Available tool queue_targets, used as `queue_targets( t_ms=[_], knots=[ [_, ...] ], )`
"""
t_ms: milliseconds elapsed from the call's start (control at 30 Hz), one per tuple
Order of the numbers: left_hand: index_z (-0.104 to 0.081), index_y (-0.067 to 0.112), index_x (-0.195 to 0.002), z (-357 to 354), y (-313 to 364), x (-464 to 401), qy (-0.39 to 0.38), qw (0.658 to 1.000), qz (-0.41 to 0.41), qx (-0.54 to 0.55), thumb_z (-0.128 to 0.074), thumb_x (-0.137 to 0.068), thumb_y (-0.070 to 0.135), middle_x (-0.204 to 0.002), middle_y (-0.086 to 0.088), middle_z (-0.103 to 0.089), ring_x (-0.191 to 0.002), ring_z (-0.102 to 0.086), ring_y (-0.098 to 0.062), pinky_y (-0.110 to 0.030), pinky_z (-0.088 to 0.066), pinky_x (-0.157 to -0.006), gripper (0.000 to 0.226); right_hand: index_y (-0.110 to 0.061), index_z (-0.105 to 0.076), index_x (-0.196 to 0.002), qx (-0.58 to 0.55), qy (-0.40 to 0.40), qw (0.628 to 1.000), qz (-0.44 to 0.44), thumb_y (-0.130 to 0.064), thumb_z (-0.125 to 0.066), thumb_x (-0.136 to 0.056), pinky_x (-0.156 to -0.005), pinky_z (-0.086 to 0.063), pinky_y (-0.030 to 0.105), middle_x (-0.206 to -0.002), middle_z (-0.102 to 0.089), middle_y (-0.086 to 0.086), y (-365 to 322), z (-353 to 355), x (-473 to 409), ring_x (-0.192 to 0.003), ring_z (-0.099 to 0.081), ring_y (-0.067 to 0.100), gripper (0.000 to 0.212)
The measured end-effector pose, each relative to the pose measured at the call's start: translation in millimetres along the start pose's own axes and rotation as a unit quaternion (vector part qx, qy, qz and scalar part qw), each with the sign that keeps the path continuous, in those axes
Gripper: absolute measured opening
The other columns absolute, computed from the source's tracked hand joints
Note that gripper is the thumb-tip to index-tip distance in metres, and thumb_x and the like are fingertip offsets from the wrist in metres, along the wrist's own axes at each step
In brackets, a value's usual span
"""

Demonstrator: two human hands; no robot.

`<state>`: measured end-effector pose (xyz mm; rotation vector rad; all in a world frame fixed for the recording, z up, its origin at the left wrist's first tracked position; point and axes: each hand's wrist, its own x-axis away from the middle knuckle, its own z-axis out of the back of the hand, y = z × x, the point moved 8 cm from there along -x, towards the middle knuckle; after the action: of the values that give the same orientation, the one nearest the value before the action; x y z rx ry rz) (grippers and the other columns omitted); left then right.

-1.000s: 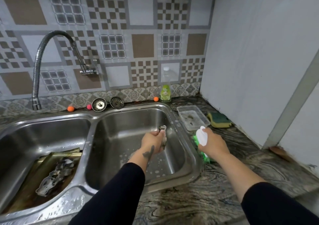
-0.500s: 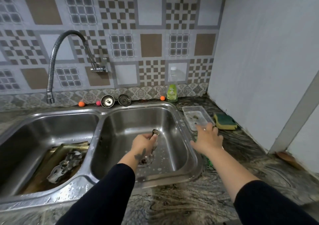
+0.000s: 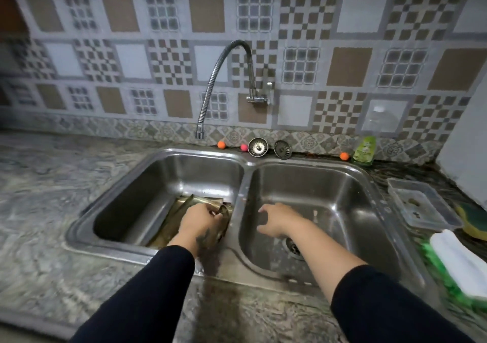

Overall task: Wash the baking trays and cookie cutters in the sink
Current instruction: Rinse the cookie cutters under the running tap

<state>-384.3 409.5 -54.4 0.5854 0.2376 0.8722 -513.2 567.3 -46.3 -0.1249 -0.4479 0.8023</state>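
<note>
In left basin (image 3: 147, 197) | left hand (image 3: 200, 220) on baking trays (image 3: 176, 219) | right hand (image 3: 276, 219) empty

My marbled tabletop (image 3: 66, 211) holds the double sink (image 3: 245, 168), a clear plastic tub (image 3: 421, 203), a sponge (image 3: 471, 219), a soap bottle (image 3: 365, 150) and a folded white cloth (image 3: 458, 261).

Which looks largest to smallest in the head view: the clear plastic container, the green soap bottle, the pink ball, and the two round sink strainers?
1. clear plastic container
2. green soap bottle
3. two sink strainers, left and right: alike, not ranked
4. pink ball

The container lies nearer the camera, which may enlarge it.
</note>
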Motion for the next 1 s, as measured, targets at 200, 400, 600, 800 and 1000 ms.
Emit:
queue_targets(
  t_ms=[200,400,600,800,1000],
  knots=[
    [-0.067,0.018,-0.113,13,-102,-43,-0.040,0.997,0.066,-0.027,-0.067,-0.086,0.037,-0.117,-0.003,-0.067,-0.107,-0.062,-0.021,-0.028,-0.048,-0.091,0.033,-0.032,-0.034,-0.144,-0.016,-0.002,1.000,0.017,-0.041,-0.058,-0.086,-0.111,-0.031,0.045,-0.153,-0.026,0.007,-71,-20,-51,-0.139,-0.028,0.032,0.064],
    [-0.067,0.019,-0.113,8,-148,-101,-0.078,0.995,0.049,-0.049,-0.068,-0.086,0.036,-0.113,-0.002,-0.068,-0.105,-0.063,-0.019,-0.026,-0.049,-0.087,0.032,-0.033,-0.036,-0.142,-0.032,0.026,0.999,-0.031,-0.038,-0.058,-0.087,-0.110,-0.032,0.046,-0.151,-0.029,0.006,-92,-21,-83,-0.138,-0.027,0.030,0.060],
    [-0.061,0.018,-0.119,-8,-143,-136,-0.130,0.990,0.014,-0.052,-0.060,-0.090,0.039,-0.116,-0.002,-0.066,-0.106,-0.062,-0.021,-0.030,-0.049,-0.093,0.036,-0.033,-0.041,-0.139,-0.049,0.057,0.995,-0.061,-0.039,-0.058,-0.089,-0.113,-0.028,0.044,-0.154,-0.026,0.001,-93,-23,-84,-0.141,-0.025,0.025,0.053],
    [-0.062,0.013,-0.119,73,-39,-181,-0.018,0.989,-0.116,0.091,-0.036,-0.102,0.033,-0.117,-0.008,-0.066,-0.109,-0.059,-0.026,-0.028,-0.040,-0.083,0.037,-0.028,-0.046,-0.136,-0.072,0.065,0.992,-0.074,-0.037,-0.061,-0.088,-0.097,-0.043,0.030,-0.136,-0.051,0.002,-94,19,-99,-0.121,-0.051,0.020,0.051],
    [-0.055,0.012,-0.128,138,63,-174,0.013,0.944,-0.217,0.250,-0.019,-0.105,0.038,-0.118,-0.001,-0.062,-0.109,-0.056,-0.018,-0.029,-0.042,-0.093,0.050,-0.025,-0.052,-0.131,-0.090,0.110,0.986,-0.090,-0.037,-0.065,-0.085,-0.092,-0.041,0.024,-0.133,-0.055,0.000,-85,79,-118,-0.116,-0.055,0.019,0.050]
  ],
)
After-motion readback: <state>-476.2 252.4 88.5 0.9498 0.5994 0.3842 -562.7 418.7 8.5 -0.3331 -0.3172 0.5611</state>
